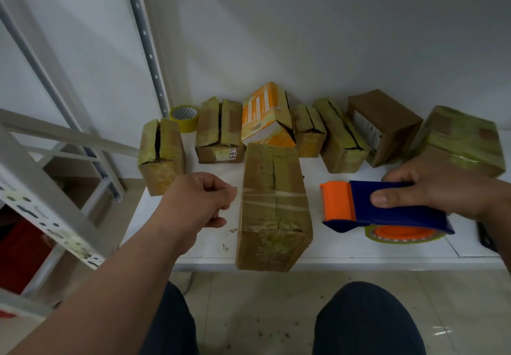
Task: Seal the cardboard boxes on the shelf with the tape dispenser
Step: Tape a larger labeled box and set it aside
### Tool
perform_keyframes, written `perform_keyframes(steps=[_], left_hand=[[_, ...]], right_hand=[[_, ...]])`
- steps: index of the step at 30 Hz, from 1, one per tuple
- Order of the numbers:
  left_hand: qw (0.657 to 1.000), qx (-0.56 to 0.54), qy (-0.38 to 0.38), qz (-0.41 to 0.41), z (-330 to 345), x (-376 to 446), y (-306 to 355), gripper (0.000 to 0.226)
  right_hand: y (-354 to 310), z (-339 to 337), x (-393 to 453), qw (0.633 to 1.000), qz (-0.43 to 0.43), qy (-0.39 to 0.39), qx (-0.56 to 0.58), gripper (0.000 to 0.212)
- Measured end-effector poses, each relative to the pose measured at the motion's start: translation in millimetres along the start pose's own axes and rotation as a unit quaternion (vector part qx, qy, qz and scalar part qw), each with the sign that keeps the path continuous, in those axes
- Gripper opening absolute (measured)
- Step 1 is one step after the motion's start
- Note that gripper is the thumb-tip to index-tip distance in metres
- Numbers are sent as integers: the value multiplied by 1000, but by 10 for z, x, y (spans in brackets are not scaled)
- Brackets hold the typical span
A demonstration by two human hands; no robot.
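The tape dispenser [387,208] lies low over the white shelf [331,260], right of the front cardboard box [273,210]. Its long axis runs left to right, with the orange cutter end pointing left toward that box and the tape roll underneath at the right. The right hand [439,191] grips its blue body, thumb along the near side. The left hand [199,199] hovers just left of the box, fingers curled, holding nothing. The box's long axis runs from the shelf's front edge toward the wall. More boxes [343,136] line the back, beside a yellow tape roll [184,118].
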State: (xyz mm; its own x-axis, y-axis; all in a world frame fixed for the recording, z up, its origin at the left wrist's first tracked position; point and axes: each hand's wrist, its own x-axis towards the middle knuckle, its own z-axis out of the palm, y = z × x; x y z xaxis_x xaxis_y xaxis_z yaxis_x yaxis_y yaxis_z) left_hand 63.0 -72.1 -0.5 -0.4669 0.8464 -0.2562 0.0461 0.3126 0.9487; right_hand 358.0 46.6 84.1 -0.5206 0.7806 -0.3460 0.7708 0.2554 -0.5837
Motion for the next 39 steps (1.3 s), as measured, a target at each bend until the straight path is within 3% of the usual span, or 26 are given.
perform_keyframes(steps=[5, 23, 30, 33, 36, 37, 39], left_hand=[[1000, 2, 10, -17, 37, 20, -81, 10], [993, -66, -9, -100, 169, -117, -312, 11], [986, 162, -7, -43, 217, -161, -227, 32], [930, 364, -24, 38, 157, -93, -284, 63], [879, 397, 28, 263, 175, -133, -257, 55], [853, 414, 1, 317, 219, -153, -210, 56], [789, 495, -96, 350, 344, -188, -155, 69]], right_hand=[[-40, 38, 90, 998, 25, -25, -48, 44], [107, 204, 335, 996, 46, -53, -60, 50], [123, 269, 425, 997, 27, -53, -50, 51], [137, 257, 426, 997, 28, -50, -45, 56], [129, 274, 407, 997, 25, -55, -46, 55], [122, 286, 406, 997, 25, -56, -46, 54], [100, 300, 403, 997, 25, -57, -45, 55]])
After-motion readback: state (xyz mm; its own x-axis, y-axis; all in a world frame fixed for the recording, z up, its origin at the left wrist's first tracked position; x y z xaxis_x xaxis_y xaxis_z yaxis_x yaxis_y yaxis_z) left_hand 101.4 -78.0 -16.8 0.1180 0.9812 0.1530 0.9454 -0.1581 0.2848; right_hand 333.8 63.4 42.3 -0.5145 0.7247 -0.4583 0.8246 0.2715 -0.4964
